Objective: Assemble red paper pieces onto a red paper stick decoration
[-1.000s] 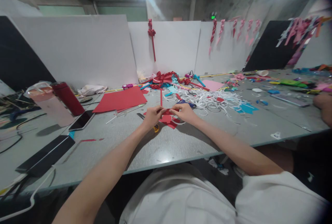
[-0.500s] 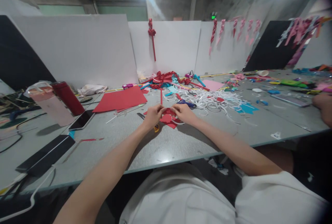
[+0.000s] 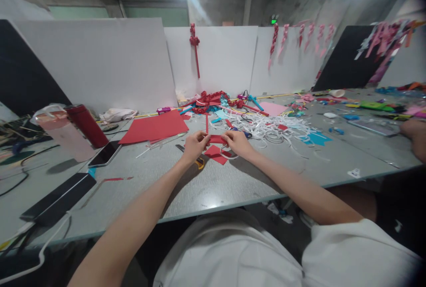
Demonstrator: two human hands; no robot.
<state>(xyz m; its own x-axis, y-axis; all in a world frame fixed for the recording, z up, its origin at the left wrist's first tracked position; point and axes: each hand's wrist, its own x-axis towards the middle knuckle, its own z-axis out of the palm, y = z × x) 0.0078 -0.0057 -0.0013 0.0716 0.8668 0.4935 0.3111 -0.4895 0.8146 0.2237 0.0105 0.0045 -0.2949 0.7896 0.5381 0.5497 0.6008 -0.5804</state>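
Between my two hands a small piece of red paper (image 3: 216, 139) is stretched out flat just above the table. My left hand (image 3: 196, 145) pinches its left end, and my right hand (image 3: 237, 143) pinches the right end. Below it lies a red paper square (image 3: 217, 154) with a loop of white strip beside it. A utility knife (image 3: 199, 163) with a yellow end lies partly behind my left hand and wrist. Behind my right hand shows part of a dark blue tool (image 3: 245, 133) whose kind I cannot make out.
Red sheets (image 3: 155, 126) lie to the left, near a phone (image 3: 105, 153), a red flask (image 3: 87, 125) and a pink bottle (image 3: 63, 131). A heap of white strips (image 3: 273, 127) spreads to the right. Red paper ornaments (image 3: 213, 100) are piled at the back. Another person's arm (image 3: 413, 138) rests at far right.
The red paper between my fingers now shows as a wider, flatter band. My hands have shifted slightly apart, uncovering more of the red square below and the knife.
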